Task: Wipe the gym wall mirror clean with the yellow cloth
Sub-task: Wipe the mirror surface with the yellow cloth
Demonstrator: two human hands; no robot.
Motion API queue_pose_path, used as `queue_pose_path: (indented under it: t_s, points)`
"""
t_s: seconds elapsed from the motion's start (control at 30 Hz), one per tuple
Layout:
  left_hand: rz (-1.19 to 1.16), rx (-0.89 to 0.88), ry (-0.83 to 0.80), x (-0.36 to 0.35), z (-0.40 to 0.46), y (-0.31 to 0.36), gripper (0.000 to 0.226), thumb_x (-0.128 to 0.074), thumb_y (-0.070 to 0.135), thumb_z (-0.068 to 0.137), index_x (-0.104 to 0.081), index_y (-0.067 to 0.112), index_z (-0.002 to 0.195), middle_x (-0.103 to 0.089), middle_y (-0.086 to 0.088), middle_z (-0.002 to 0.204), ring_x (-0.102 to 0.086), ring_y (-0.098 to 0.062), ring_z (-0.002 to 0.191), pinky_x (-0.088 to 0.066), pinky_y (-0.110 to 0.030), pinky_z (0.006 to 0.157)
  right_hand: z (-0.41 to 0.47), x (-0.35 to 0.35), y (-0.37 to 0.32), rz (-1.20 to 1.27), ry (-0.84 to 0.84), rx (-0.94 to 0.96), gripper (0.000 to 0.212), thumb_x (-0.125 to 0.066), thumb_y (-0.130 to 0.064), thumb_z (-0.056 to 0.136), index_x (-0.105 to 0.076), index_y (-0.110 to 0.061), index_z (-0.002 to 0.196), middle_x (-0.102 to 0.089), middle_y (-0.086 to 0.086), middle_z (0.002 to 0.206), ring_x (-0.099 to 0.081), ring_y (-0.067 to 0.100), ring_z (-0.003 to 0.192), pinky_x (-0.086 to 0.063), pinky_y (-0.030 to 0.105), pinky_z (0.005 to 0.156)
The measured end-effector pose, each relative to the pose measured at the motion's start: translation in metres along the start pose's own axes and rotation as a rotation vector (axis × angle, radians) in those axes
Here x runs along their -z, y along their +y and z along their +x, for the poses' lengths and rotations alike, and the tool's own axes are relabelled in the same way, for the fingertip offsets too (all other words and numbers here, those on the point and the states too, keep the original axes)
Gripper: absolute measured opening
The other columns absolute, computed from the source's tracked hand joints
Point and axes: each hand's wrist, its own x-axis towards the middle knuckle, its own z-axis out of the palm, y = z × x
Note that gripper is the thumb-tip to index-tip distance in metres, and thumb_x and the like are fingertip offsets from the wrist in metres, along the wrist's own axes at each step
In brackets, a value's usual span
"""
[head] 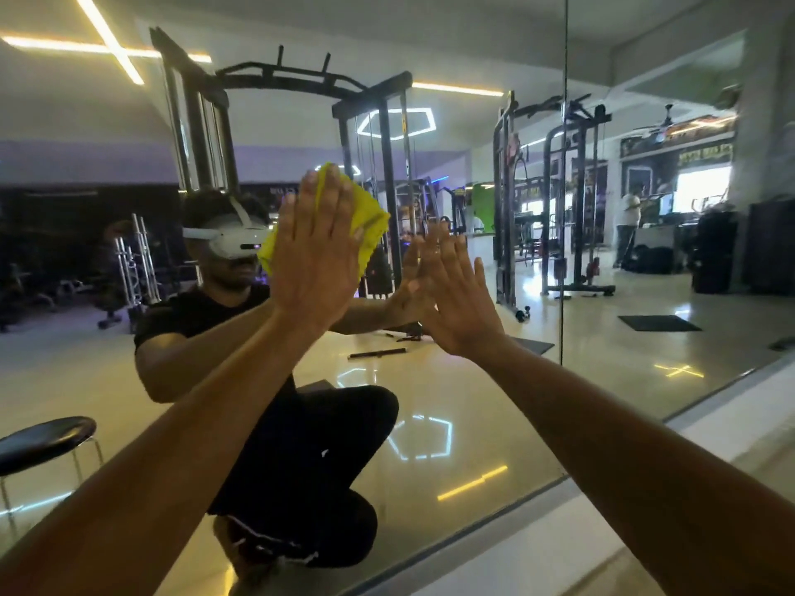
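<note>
The gym wall mirror (494, 402) fills the view and shows my crouching reflection. My left hand (316, 255) lies flat against the glass with the yellow cloth (370, 225) pressed under its palm; the cloth's edges stick out to the right and lower left of the fingers. My right hand (456, 294) rests flat on the mirror just to the right, fingers spread, holding nothing. Its fingertips meet their own reflection.
A vertical seam (563, 208) splits the mirror panels right of my hands. The mirror's bottom edge runs along a pale ledge (537, 535) at lower right. Reflected in the glass are a black stool (43, 440), cable machines (374, 165) and a person standing far back (628, 225).
</note>
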Motion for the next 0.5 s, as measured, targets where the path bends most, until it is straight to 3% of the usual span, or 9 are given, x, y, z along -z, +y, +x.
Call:
queue_pose_path:
  t_s: [0.07, 0.2, 0.27, 0.37, 0.43, 0.5]
  points:
    - [0.028, -0.067, -0.057, -0.011, -0.009, 0.021, 0.068, -0.016, 0.046, 0.12, 0.0, 0.007, 0.173, 0.005, -0.016, 0.181, 0.003, -0.036, 0.169, -0.01, -0.056, 0.136, 0.002, 0.006, 0.015, 0.005, -0.012, 0.043, 0.08, -0.008, -0.07, 0.11, -0.004, -0.028, 0.179, 0.017, 0.003, 0.185, 0.018, 0.03, 0.171, -0.002, 0.067, 0.136]
    - [0.128, -0.5, -0.198, -0.028, -0.034, 0.046, 0.068, -0.027, 0.044, 0.118, -0.007, 0.011, 0.174, 0.001, -0.013, 0.182, 0.003, -0.031, 0.169, -0.005, -0.053, 0.137, 0.001, 0.01, 0.05, 0.029, 0.041, 0.134, 0.078, 0.001, -0.066, 0.113, -0.007, -0.025, 0.179, 0.01, 0.006, 0.186, 0.01, 0.03, 0.172, -0.005, 0.065, 0.137]
    - [0.061, -0.375, -0.121, -0.018, 0.011, 0.045, 0.066, -0.029, 0.044, 0.118, -0.011, 0.014, 0.174, -0.008, -0.011, 0.182, -0.004, -0.031, 0.169, -0.007, -0.054, 0.137, 0.007, 0.017, 0.068, 0.038, 0.041, 0.113, 0.073, 0.0, -0.065, 0.112, 0.003, -0.034, 0.177, 0.016, 0.003, 0.185, 0.015, 0.027, 0.171, 0.002, 0.061, 0.138]
    - [0.002, 0.123, 0.029, 0.003, 0.075, 0.049, 0.066, -0.019, 0.048, 0.118, -0.007, 0.016, 0.175, -0.004, -0.009, 0.183, -0.003, -0.034, 0.169, -0.002, -0.052, 0.136, 0.022, 0.033, 0.091, 0.054, 0.041, 0.123, 0.074, -0.001, -0.067, 0.109, 0.009, -0.036, 0.176, 0.019, 0.0, 0.184, 0.018, 0.026, 0.171, 0.006, 0.057, 0.138]
    - [0.064, 0.129, 0.032, -0.01, 0.069, 0.08, 0.066, -0.014, 0.049, 0.118, -0.005, 0.016, 0.175, -0.001, -0.01, 0.183, 0.001, -0.034, 0.169, -0.002, -0.053, 0.137, 0.034, 0.038, 0.107, 0.073, 0.056, 0.171, 0.075, -0.003, -0.065, 0.111, 0.002, -0.031, 0.178, 0.013, 0.001, 0.186, 0.015, 0.027, 0.171, 0.003, 0.061, 0.138]
    - [0.15, -0.105, -0.082, -0.035, 0.029, 0.116, 0.066, -0.023, 0.046, 0.119, -0.007, 0.016, 0.175, -0.001, -0.01, 0.183, 0.0, -0.032, 0.169, -0.008, -0.055, 0.136, 0.043, 0.039, 0.123, 0.079, 0.09, 0.207, 0.075, -0.006, -0.062, 0.113, -0.002, -0.026, 0.178, 0.01, 0.004, 0.186, 0.011, 0.029, 0.172, -0.005, 0.066, 0.136]
